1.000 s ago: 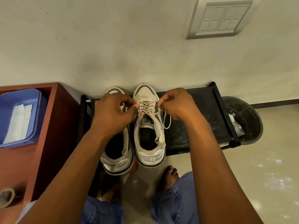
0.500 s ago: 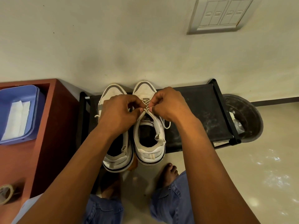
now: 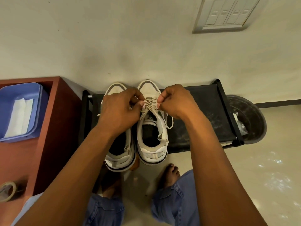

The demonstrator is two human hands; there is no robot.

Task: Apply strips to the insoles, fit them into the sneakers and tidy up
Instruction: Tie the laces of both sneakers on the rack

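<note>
Sneakers: the pair sits side by side at centre frame, toes to the wall and heels hanging over the front edge of the black shoe rack (image 3: 203, 111), so the openings face the person and the laces are in easy reach.
Right sneaker (image 3: 152, 128): the one being worked on; its collar is open and dark inside (whether an insole is seated I cannot tell).
Left sneaker (image 3: 121, 150): mostly under the left forearm, parked close alongside.
Left hand (image 3: 120, 110): fingers curled, thumb and fingertips pinching the laces (image 3: 149, 106) at the left side of the eyelets.
Right hand (image 3: 176, 101): likewise curled, pinching the same lacing from the right, so the two pulls oppose each other and snug the crossings evenly.
Loose lace end (image 3: 170, 123): trails off the right side onto the rack.
Step in hand: by my reading, tightening the lacing, late in the task.
Blue tray (image 3: 35, 111): on the red-brown worktop (image 3: 53, 128) at middle left, holding white sheets (image 3: 19, 118), set aside out of the way.
Tape roll (image 3: 7, 191): lower left on the same worktop (still to be tidied, I judge).
Bin (image 3: 254, 121): dark, at the rack's right end, handy for scraps.
</note>
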